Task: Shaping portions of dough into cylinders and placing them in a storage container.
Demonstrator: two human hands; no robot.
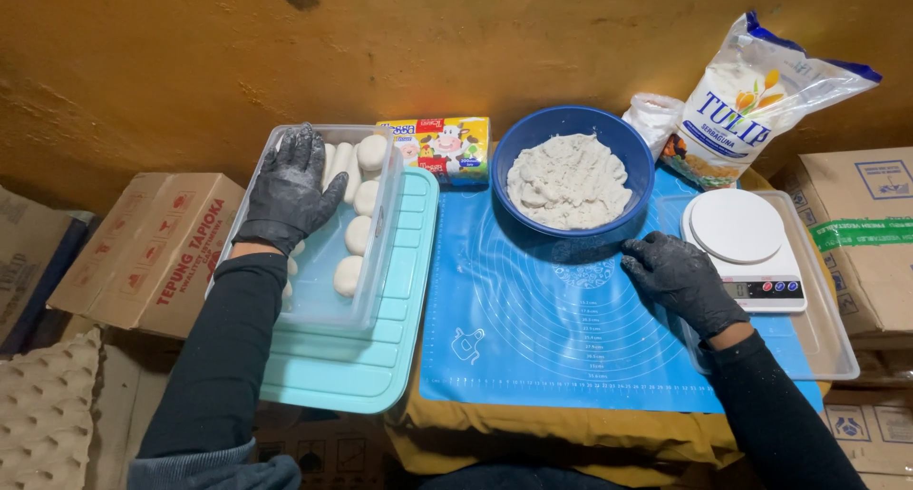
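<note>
A blue mat covers the middle of the work surface, its long axis running left to right, with pale printed circles on it. Left of it lies a teal lid, long axis running away from the person, its ridged face up. On the lid sits a clear tub, long axis likewise running away, toward the wall. Inside the tub are white dough balls, smooth and rounded, lined along its right side, with more at the far end.

The left hand, in a black floury glove, is inside the tub's far left part, fingers spread and pointing toward the wall; it grips nothing that can be seen.

A blue bowl at the mat's far edge holds rough, shaggy white dough. The right hand, also gloved, rests flat on the mat just in front of the bowl, fingers loosely open and pointing left toward it, empty. Just right of it, a white scale sits in a clear tray.
</note>
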